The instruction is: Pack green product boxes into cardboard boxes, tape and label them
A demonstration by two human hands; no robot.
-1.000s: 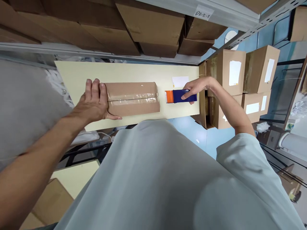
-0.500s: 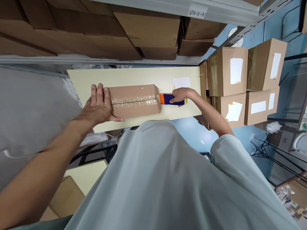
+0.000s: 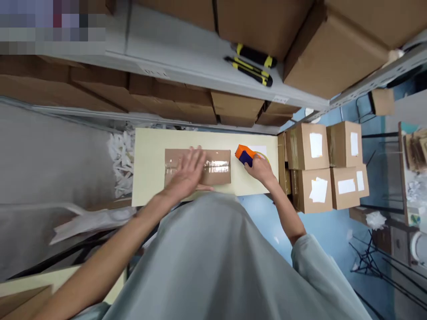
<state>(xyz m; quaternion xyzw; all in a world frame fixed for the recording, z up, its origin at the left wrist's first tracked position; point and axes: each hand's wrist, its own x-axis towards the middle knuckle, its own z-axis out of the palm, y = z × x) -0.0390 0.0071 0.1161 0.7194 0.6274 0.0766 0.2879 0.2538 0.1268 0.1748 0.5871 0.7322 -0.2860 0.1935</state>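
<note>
A long cardboard box (image 3: 216,178) lies on the cream tabletop (image 3: 150,178), with clear, shiny tape along its middle seam. Over the box's left half is my left hand (image 3: 188,173), fingers stretched out; whether the palm touches the cardboard I cannot tell. My right hand (image 3: 260,170) grips an orange and dark-blue tape dispenser (image 3: 246,156) just beyond the box's right end, apart from it. Behind the dispenser a white sheet of paper (image 3: 262,150) is partly covered.
Above the table runs a grey metal shelf (image 3: 187,53) with cardboard boxes and two black-and-yellow utility knives (image 3: 251,71). Stacked labelled cartons (image 3: 312,191) stand at the right. White paper scraps (image 3: 122,155) lie left of the table.
My left hand has moved from the box's left end onto its middle part. The tape dispenser in my right hand has come away from the box's right end and tilted. The view has shifted upward.
</note>
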